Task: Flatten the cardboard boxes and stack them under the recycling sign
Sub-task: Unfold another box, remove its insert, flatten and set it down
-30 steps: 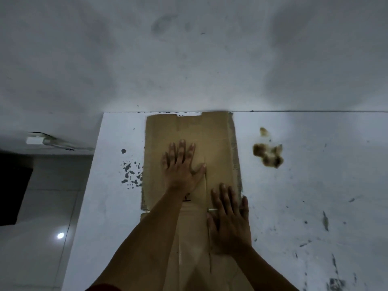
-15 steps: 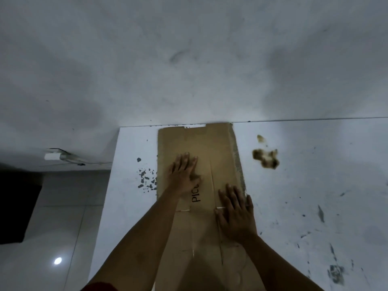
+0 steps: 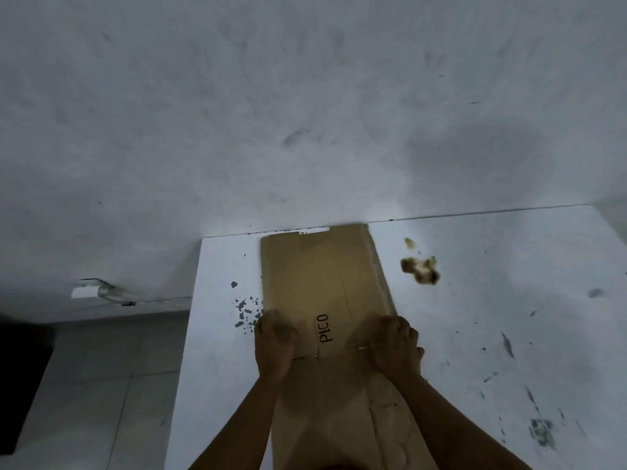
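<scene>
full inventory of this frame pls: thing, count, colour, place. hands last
flattened cardboard box: 1, brown, black "PICO" print, lying flat on the table, far end at the wall
table: 1, white, scuffed with dark marks, pushed against the wall
brown stain: 1, brown-yellow, on the table right of the cardboard
dark specks: a cluster, dark grey, on the table left of the cardboard
wall: 1, grey-white, smudged, behind the table
white fitting: 1, white, low on the wall at left
floor: pale tiles, left of the table
left hand: 1, at the cardboard's left edge, fingers curled
right hand: 1, at its right edge, fingers curled
</scene>
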